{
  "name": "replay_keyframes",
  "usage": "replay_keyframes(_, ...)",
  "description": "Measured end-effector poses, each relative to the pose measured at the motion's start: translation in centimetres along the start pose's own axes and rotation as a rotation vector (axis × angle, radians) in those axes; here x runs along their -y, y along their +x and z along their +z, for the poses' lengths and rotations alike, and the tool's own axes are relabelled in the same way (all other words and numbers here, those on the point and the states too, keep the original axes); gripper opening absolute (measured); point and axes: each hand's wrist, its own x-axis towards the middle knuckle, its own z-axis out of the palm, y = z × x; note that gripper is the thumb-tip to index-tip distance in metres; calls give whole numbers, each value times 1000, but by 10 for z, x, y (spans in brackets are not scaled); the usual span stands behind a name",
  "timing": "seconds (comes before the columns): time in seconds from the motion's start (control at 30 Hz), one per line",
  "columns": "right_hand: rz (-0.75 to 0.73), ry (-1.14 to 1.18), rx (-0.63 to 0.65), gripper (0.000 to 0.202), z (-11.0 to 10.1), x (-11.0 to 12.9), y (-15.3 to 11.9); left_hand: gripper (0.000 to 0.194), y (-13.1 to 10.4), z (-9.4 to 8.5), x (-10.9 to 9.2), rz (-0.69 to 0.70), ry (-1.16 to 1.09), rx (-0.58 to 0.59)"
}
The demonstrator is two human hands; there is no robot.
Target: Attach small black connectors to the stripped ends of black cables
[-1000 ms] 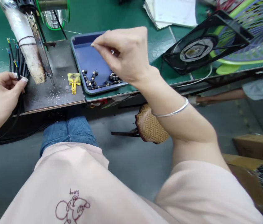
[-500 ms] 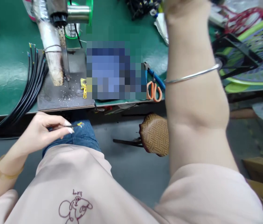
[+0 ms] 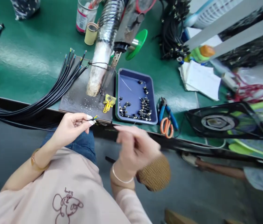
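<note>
My left hand (image 3: 73, 126) pinches a thin black cable near its stripped end (image 3: 95, 118), where small coloured wires fan out, just in front of the bench edge. My right hand (image 3: 137, 147) is in the air over the gap between bench and body, to the right of the left hand. Its fingers look bent but are smeared by motion, so what they hold, if anything, does not show. Nearest to it on the bench is a blue tray (image 3: 133, 84) with several small black connectors. A bundle of black cables (image 3: 59, 84) lies left, stripped ends on a dark board (image 3: 75, 101).
A soldering iron (image 3: 110, 73) and a foil-wrapped duct (image 3: 99, 59) point down over the board. Beside them lies a yellow clip (image 3: 108, 103). Pliers (image 3: 163, 109) and orange-handled scissors (image 3: 167, 127) are right of the tray. A black fan (image 3: 224, 121) stands farther right; a stool (image 3: 157, 172) is below.
My right arm, stretched far forward across the bench before, has come back towards my body. My left hand has risen to the board's edge with the cable. The view has shifted, showing more bench.
</note>
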Motion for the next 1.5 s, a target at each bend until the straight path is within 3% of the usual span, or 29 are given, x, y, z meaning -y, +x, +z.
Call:
replay_keyframes(0.2,132,215,-40,20,37,-15,-3,15,9,6,-5,55,-28,42)
replay_keyframes(0.47,288,390,90,10,47,-22,5,23,7,8,15,99,14,-51)
replay_keyframes(0.83,363,492,183,10,48,-26,7,34,4,5,9,120,131,26)
replay_keyframes(1.03,297,440,170,9,46,-26,5,34,3,5,3,148,182,64)
replay_keyframes(1.17,184,361,165,7,38,-24,7,35,4,3,1,238,318,72)
replay_keyframes(1.33,62,176,240,11,27,-19,11,23,9,0,13,402,505,97)
replay_keyframes(1.4,83,169,236,13,27,-19,12,21,9,2,18,451,538,75)
replay_keyframes(1.5,198,298,206,15,33,-22,12,16,5,10,22,526,541,-63)
